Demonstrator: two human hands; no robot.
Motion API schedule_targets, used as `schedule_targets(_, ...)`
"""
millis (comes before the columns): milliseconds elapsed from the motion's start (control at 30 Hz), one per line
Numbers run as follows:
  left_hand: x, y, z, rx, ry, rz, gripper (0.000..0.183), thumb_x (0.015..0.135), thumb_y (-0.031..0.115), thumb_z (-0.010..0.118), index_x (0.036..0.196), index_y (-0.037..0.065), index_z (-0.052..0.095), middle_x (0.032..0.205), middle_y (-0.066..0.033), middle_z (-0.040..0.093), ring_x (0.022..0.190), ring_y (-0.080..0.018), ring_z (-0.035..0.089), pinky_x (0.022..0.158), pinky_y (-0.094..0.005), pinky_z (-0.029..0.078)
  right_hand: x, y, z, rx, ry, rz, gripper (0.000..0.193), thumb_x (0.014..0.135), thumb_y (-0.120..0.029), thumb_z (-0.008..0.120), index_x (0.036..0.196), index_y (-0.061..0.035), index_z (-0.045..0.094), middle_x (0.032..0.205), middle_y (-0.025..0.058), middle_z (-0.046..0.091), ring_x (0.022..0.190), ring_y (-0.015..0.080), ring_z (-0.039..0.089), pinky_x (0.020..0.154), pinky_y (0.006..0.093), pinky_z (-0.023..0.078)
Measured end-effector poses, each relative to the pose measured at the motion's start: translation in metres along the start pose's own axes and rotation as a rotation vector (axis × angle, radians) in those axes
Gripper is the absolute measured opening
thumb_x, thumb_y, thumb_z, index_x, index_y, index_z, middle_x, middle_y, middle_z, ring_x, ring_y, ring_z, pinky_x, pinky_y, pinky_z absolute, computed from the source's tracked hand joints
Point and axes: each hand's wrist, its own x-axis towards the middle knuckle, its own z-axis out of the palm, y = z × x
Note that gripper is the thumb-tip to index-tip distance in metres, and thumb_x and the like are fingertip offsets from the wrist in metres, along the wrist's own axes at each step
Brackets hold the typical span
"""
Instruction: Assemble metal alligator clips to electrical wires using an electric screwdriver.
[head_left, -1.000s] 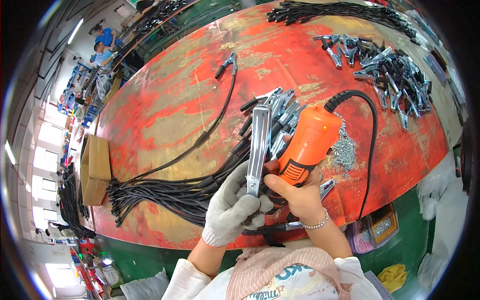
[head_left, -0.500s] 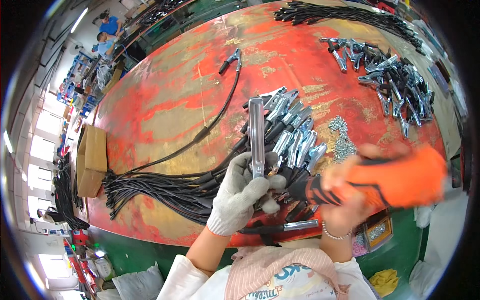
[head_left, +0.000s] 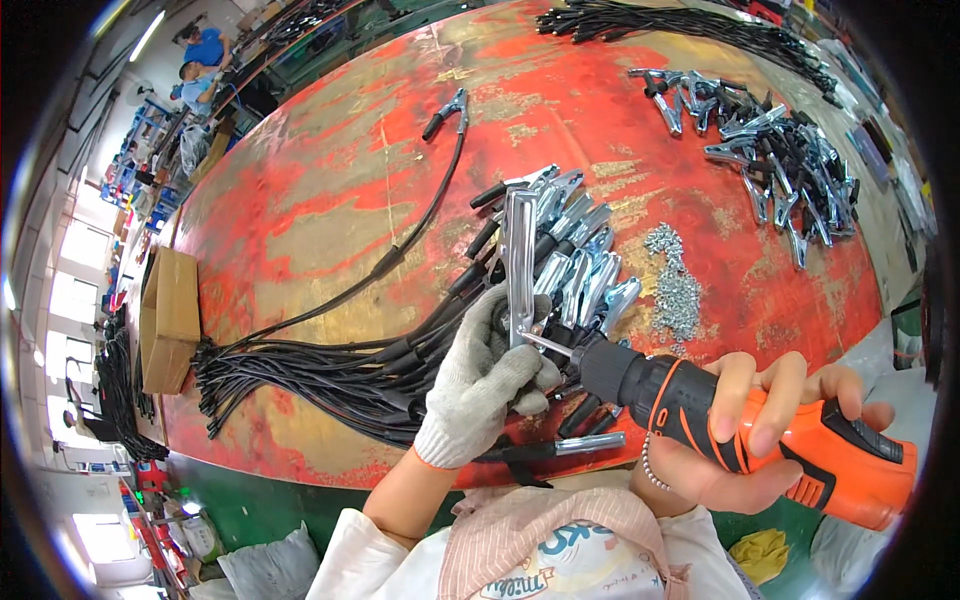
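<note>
1. Here, the gloved left hand (head_left: 475, 385) pinches a metal clamp (head_left: 520, 260) upright above the table (head_left: 300, 215).
2. The right hand (head_left: 725, 480) wraps its fingers round an orange power screwdriver (head_left: 810, 450), bit at the clamp's lower end.

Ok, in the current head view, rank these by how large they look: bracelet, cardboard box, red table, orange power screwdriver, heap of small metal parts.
Largest to smallest:
1. Red table
2. Orange power screwdriver, partly covered by fingers
3. Cardboard box
4. Heap of small metal parts
5. Bracelet

Close fisheye view from the head, down across the tabletop (head_left: 320, 205)
</note>
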Motion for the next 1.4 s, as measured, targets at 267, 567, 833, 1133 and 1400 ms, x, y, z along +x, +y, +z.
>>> schedule_targets(267,0.006,-0.016,0.003,0.069,0.121,0.163,0.056,0.086,-0.004,0.045,0.137,0.002,0.023,0.095,-0.0099,0.052,0.072,-0.011,0.053,0.052,-0.0214,0.045,-0.009,0.005,0.009,-0.118,0.03,-0.046,0.068,0.073,0.001,0.058,0.132,-0.0194,0.029,0.104,0.0055,0.039,0.067,0.0108,0.044,0.053,0.0228,0.04)
schedule_targets(567,0.004,-0.013,0.004,0.082,0.135,0.128,0.053,0.086,-0.004,0.044,0.135,0.002,0.025,0.089,-0.0089,0.053,0.068,-0.0097,0.051,0.051,-0.0204,0.043,-0.011,0.004,0.01,-0.102,-0.022,-0.058,0.066,0.073,0.002,0.059,0.131,-0.0169,0.033,0.098,0.0052,0.044,0.065,0.0116,0.045,0.054,0.0231,0.041)
schedule_targets(833,0.003,-0.004,-0.007,0.215,0.087,0.062,0.051,0.084,-0.005,0.044,0.132,0.003,0.029,0.108,-0.0118,0.051,0.071,-0.0115,0.056,0.054,-0.0232,0.049,-0.009,0.007,0.01,-0.016,-0.031,-0.011,0.064,0.073,0.002,0.061,0.13,-0.0148,0.036,0.093,0.005,0.049,0.064,0.0122,0.047,0.054,0.0234,0.042)
schedule_targets(1133,-0.018,0.06,0.003,0.821,0.322,0.325,0.039,0.085,0.016,0.051,0.12,0.002,0.045,0.078,-0.0062,0.058,0.056,-0.0118,0.054,0.049,-0.0246,0.044,-0.051,0.016,-0.02,-0.215,0.055,0.822,0.053,0.075,0.002,0.07,0.121,-0.0058,0.045,0.092,0.0066,0.061,0.077,0.0142,0.06,0.07,0.0274,0.05)
schedule_targets(1400,-0.009,0.039,-0.007,1.81,0.079,0.794,0.051,0.079,0.023,0.06,0.123,0.001,0.049,0.061,-0.0119,0.057,0.048,-0.0283,0.056,0.047,-0.0349,0.045,-0.07,0.039,-0.015,-0.177,0.187,1.243,0.07,0.072,0.0,0.075,0.13,-0.0039,0.038,0.095,0.0045,0.062,0.086,0.0115,0.061,0.078,0.0252,0.05)
